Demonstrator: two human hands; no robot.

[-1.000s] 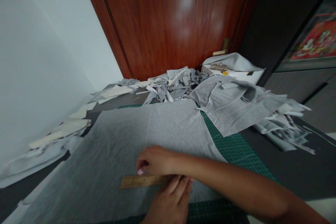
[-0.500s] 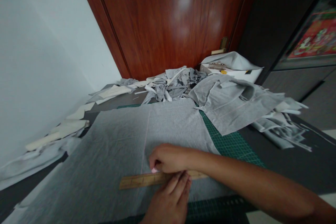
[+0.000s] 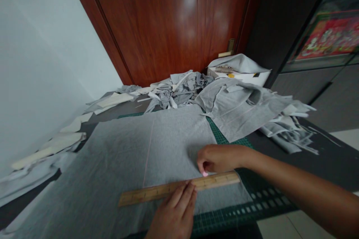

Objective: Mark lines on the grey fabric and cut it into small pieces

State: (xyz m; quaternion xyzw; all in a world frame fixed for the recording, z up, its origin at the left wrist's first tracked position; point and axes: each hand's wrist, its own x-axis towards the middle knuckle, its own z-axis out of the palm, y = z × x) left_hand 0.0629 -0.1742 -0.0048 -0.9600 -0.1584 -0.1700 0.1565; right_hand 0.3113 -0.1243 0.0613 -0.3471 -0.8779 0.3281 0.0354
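Line-marking seems underway: the right hand (image 3: 217, 157) pinches pink chalk (image 3: 205, 174) at the wooden ruler (image 3: 221, 180), on grey fabric (image 3: 117, 153) near the desk's (image 3: 331, 164) front edge; next calls for steady pressure from the flat left hand (image 3: 175, 211).

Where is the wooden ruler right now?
In the head view, the wooden ruler lies on the gray cloth, lower middle, under the left hand, with the right hand at its far edge.

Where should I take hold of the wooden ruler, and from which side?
Probably grip the wooden ruler by its uncovered left end, coming from the left and pinching across both long edges. It lies flat on grey cloth; the left hand covers its middle, and the right hand, holding something pink, crowds the right half.
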